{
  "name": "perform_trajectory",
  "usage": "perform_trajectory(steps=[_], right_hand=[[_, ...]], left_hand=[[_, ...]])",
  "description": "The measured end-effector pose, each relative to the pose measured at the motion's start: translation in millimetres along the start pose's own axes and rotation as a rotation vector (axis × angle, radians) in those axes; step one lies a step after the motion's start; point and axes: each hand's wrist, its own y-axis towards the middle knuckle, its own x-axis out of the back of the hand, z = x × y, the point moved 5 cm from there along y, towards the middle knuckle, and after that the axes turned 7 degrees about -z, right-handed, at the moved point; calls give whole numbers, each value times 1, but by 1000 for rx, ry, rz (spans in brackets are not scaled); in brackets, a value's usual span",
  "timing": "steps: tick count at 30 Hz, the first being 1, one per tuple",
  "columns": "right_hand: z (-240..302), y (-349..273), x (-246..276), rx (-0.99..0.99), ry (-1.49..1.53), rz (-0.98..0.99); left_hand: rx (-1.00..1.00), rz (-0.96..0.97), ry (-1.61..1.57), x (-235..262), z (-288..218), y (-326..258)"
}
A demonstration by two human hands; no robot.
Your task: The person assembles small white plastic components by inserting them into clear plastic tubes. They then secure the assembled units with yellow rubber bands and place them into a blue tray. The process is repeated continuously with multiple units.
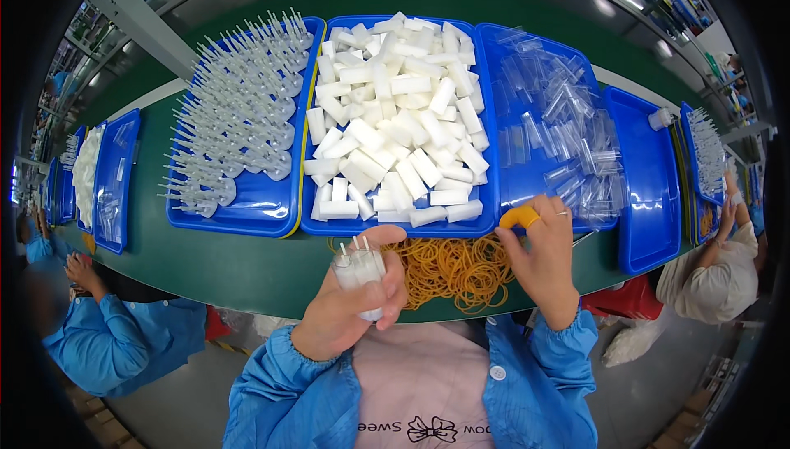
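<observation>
My left hand [355, 297] is closed around a clear plastic tube [359, 268] with a white piece inside. Thin white prongs stick up out of its top. On the right, my right hand [545, 255] has thumb and forefinger curled together by the front rim of a blue tray, and a yellow finger cot [520, 218] covers one fingertip. Whether something small is pinched there I cannot make out. Between my hands lies a heap of orange-yellow rubber bands [453, 272] on the green table [280, 264].
White foam blocks [395, 120] fill the middle blue tray. Pronged white parts [239, 111] stand in the left tray, and clear plastic tubes [568, 120] lie in the right one. Another blue tray [650, 194] holds a small white piece [660, 118]. Co-workers sit at both sides.
</observation>
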Motion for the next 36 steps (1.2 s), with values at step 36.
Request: perform_trajectory(steps=[36], right_hand=[[-14,-21,18,-744,1548,-162]], left_hand=[[-110,-113,388,1,3,-1]])
